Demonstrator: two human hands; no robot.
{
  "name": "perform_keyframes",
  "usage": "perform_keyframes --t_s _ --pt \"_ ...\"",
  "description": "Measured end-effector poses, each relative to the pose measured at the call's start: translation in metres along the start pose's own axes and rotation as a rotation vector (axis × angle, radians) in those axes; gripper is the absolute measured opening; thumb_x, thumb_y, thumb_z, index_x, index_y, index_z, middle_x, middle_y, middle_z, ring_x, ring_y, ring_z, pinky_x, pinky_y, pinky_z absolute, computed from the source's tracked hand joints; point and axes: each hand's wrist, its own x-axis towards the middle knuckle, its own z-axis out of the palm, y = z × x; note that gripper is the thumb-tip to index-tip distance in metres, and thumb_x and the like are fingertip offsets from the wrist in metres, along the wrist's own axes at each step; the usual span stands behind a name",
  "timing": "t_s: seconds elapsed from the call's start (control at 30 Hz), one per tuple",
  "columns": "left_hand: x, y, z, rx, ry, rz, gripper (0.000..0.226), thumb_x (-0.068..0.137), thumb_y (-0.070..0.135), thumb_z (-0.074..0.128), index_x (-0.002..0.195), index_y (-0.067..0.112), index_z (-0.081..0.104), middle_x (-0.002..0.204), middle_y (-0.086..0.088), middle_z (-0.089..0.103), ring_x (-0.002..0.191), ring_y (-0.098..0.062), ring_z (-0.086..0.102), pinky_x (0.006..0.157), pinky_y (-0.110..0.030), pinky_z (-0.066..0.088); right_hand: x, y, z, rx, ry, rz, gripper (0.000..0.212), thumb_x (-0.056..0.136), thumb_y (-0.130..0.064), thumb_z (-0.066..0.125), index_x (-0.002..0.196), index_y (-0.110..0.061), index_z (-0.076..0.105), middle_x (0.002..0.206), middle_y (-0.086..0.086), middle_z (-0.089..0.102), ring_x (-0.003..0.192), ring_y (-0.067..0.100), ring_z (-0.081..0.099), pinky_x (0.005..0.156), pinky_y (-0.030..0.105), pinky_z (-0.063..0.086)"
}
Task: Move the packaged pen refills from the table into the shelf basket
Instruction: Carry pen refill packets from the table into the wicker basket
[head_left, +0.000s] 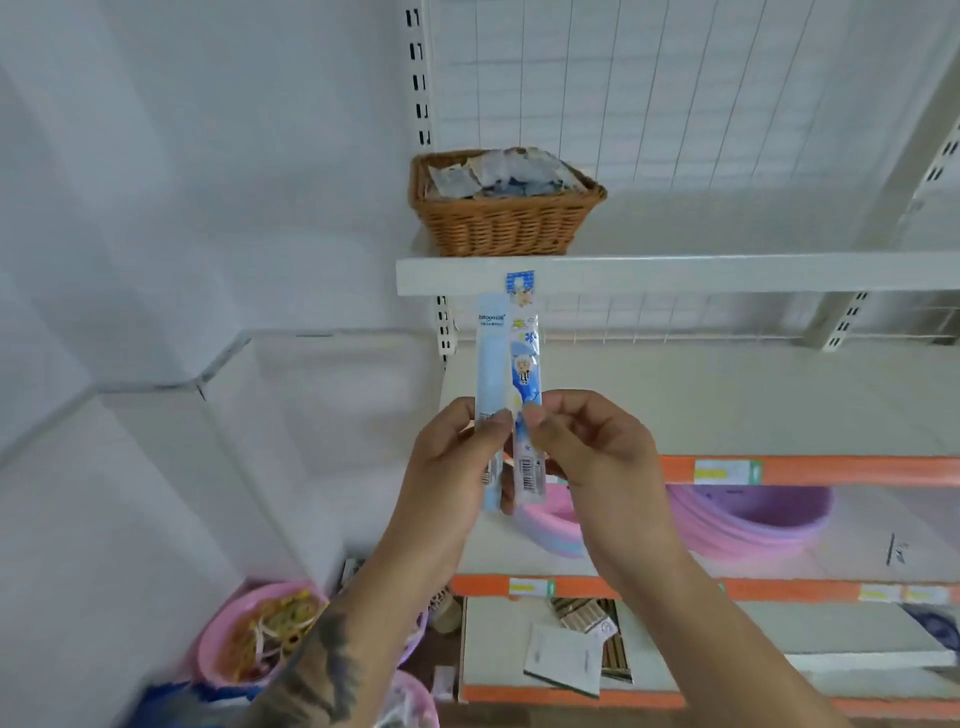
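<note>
Pinching two refill packets (511, 395) upright in both hands (524, 457) below the part-filled basket (506, 223); drop-in pending.

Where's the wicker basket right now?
In the head view, the wicker basket sits at the left end of the white upper shelf, above the refill packs held in both hands, and it already holds packets.

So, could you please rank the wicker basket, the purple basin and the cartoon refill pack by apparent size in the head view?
1. wicker basket
2. purple basin, partly hidden, so close to the basket
3. cartoon refill pack, though nearest the camera
</note>
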Motion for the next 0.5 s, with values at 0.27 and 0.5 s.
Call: perform_keyframes --t_s 0.27,0.5 --pt "0.048 0.045 0.037 -0.313 -0.1 0.058 0.035 0.086 0.024 0.07 0.12 0.02 0.076 0.115 -0.016 0.075 0.096 -0.028 0.073 0.07 -0.042 0.06 0.066 -0.046 0.003 0.181 -0.119 -0.089 0.02 0.083 -0.026 0.071 0.092 -0.008 0.076 0.088 0.013 0.077 0.068 0.022 0.07 0.052 0.031 0.057" --pt "0.079 0.077 0.037 -0.275 -0.172 0.17 0.042 0.087 0.032 0.069 0.124 0.012 0.071 0.094 -0.012 0.066 0.07 -0.023 0.06 0.054 -0.032 0.046 0.097 -0.067 0.025 0.162 -0.139 -0.195 0.018 0.083 -0.034 0.074 0.092 -0.019 0.08 0.09 0.01 0.076 0.064 0.024 0.06 0.043 0.034 0.044"
